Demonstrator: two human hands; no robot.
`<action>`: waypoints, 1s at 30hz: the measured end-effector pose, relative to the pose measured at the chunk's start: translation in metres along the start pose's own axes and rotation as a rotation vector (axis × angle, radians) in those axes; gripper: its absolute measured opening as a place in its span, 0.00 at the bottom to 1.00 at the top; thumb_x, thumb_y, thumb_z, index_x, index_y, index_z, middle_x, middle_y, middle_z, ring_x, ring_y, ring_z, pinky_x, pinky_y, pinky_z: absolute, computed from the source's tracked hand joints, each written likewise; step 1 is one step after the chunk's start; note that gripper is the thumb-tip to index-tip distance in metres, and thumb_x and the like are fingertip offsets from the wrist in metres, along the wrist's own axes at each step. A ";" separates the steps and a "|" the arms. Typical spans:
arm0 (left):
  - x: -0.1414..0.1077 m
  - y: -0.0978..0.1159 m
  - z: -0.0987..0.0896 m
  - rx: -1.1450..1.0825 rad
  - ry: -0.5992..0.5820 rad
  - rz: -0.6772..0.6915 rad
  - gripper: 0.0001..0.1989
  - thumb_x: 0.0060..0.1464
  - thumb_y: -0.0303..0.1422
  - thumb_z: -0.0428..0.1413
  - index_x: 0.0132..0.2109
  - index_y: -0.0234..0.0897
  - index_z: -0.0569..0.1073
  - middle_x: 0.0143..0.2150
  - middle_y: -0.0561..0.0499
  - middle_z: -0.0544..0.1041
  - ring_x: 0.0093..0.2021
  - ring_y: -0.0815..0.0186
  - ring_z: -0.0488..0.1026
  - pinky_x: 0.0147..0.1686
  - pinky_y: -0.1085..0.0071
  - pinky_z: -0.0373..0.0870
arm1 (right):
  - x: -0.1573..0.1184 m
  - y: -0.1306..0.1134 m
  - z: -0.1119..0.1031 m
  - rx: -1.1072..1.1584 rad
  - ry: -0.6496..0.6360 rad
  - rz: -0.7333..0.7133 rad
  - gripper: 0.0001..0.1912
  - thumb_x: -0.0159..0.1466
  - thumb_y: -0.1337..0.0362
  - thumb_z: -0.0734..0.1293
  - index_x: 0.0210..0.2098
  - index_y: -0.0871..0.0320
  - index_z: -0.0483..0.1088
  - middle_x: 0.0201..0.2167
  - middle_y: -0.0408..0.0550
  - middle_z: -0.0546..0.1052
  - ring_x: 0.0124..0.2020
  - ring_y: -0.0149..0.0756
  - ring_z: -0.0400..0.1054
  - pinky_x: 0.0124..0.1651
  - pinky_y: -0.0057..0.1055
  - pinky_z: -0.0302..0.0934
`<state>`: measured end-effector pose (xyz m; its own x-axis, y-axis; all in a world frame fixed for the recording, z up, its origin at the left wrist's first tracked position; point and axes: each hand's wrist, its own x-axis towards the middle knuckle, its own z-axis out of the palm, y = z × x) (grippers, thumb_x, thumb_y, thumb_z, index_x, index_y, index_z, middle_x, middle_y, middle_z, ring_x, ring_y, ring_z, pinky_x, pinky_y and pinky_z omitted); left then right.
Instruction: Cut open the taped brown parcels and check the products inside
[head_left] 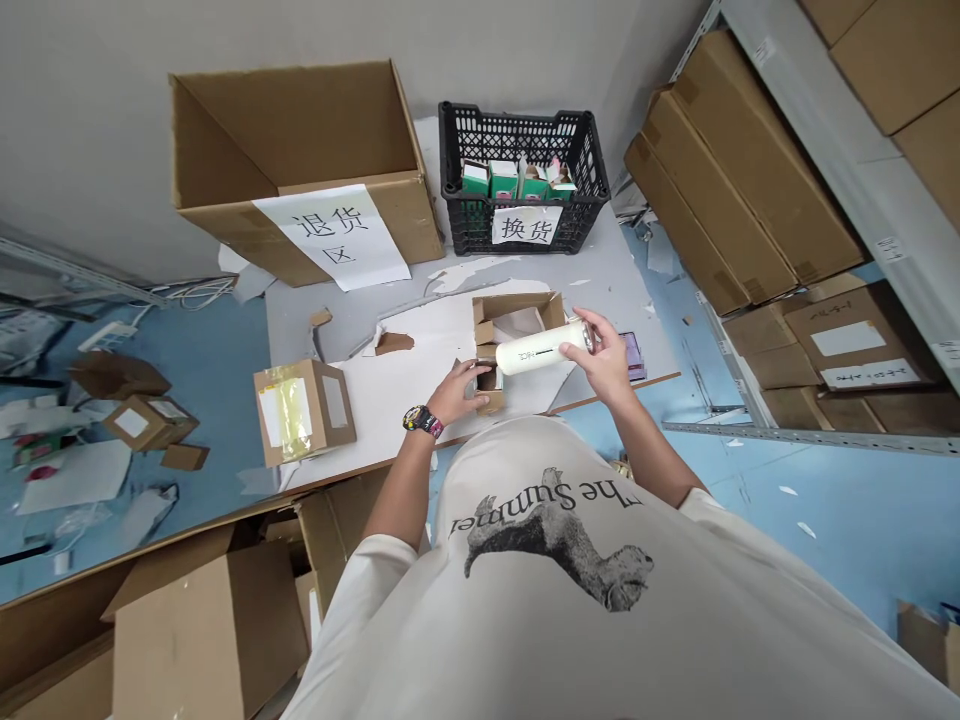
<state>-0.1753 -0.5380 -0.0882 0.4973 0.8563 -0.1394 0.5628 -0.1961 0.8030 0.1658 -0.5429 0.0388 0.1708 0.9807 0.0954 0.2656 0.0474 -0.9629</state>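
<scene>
My right hand (pixel 606 362) grips a pale cream bottle (pixel 523 350) by its right end, where a shiny rim shows. The bottle lies almost level above the table, with small dark print on its side. My left hand (pixel 452 393), with a watch on the wrist, holds a small box (pixel 491 381) whose open end faces up. The bottle's left end is just above that box; whether they touch I cannot tell. Behind the bottle stands an open brown carton (pixel 555 312) with greyish wrapping inside, partly hidden by the bottle.
A large open carton (pixel 420 215) with a paper sign and a black crate (pixel 465 238) holding several green-and-white boxes stand at the back. A taped carton (pixel 341 400) is at the left. A purple-screened phone-like object (pixel 634 352) lies right. Shelves (pixel 825 435) with cartons flank the right side.
</scene>
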 end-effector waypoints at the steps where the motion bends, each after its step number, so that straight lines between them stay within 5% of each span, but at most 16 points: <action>1: 0.000 0.000 0.000 -0.002 -0.007 0.002 0.37 0.59 0.36 0.71 0.74 0.45 0.77 0.78 0.39 0.72 0.77 0.41 0.73 0.80 0.39 0.69 | -0.001 -0.001 0.001 -0.011 -0.003 0.000 0.39 0.60 0.47 0.82 0.68 0.49 0.79 0.61 0.53 0.82 0.59 0.51 0.77 0.65 0.54 0.77; 13: 0.004 0.005 0.025 0.003 0.107 -0.086 0.38 0.58 0.34 0.72 0.72 0.45 0.70 0.74 0.41 0.78 0.65 0.48 0.82 0.62 0.50 0.82 | -0.011 -0.015 0.026 -0.243 -0.181 -0.127 0.33 0.64 0.54 0.79 0.68 0.49 0.80 0.50 0.49 0.82 0.45 0.45 0.75 0.52 0.45 0.78; 18: 0.003 0.003 0.038 -0.011 0.183 -0.123 0.46 0.55 0.38 0.75 0.75 0.44 0.66 0.75 0.40 0.78 0.63 0.49 0.84 0.60 0.53 0.82 | -0.012 -0.027 0.044 -0.394 -0.326 -0.235 0.33 0.70 0.60 0.74 0.73 0.49 0.76 0.50 0.49 0.80 0.42 0.43 0.74 0.55 0.44 0.78; 26: 0.002 -0.002 0.046 0.016 0.230 -0.132 0.39 0.56 0.40 0.74 0.71 0.41 0.70 0.69 0.39 0.81 0.62 0.47 0.84 0.62 0.51 0.82 | -0.014 -0.063 0.077 -0.773 -0.654 -0.254 0.34 0.75 0.65 0.70 0.80 0.47 0.71 0.68 0.57 0.77 0.59 0.53 0.79 0.58 0.43 0.77; 30: 0.003 -0.006 0.052 0.012 0.263 -0.123 0.37 0.57 0.38 0.70 0.70 0.39 0.70 0.68 0.38 0.81 0.63 0.47 0.84 0.63 0.52 0.81 | -0.017 -0.062 0.094 -0.886 -0.731 -0.250 0.36 0.76 0.66 0.71 0.81 0.46 0.67 0.73 0.58 0.75 0.61 0.56 0.80 0.59 0.44 0.77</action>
<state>-0.1429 -0.5593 -0.1238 0.2369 0.9683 -0.0792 0.6169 -0.0869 0.7823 0.0570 -0.5447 0.0736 -0.4881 0.8524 -0.1877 0.8309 0.3880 -0.3988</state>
